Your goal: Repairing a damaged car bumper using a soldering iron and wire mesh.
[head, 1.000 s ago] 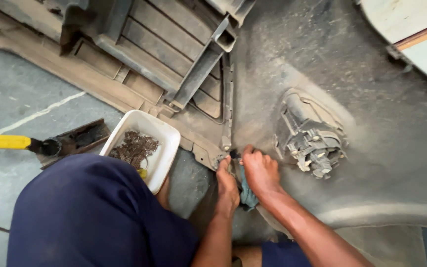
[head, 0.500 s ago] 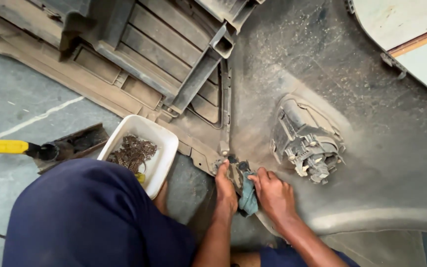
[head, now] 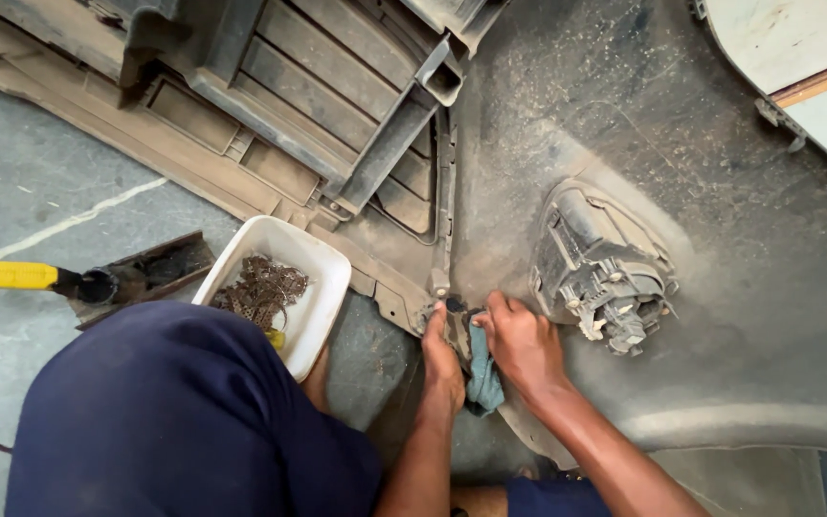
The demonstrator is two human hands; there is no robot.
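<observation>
A grey concrete floor [head: 40, 182] with a pale painted line fills the left of the frame. On it lie a white tray [head: 323, 287] of rusty bits at centre-left, a yellow-handled tool [head: 11, 276] at far left, and a dusty grey plastic panel [head: 720, 239] across the right.

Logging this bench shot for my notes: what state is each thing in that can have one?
left hand: pressed on the panel edge, beside the cloth.
right hand: gripping the blue-green cloth.
white tray: open, holding a heap of small dark fasteners.
grey bumper panel: inner face up, dusty.
lamp housing: mounted in the panel.
</observation>
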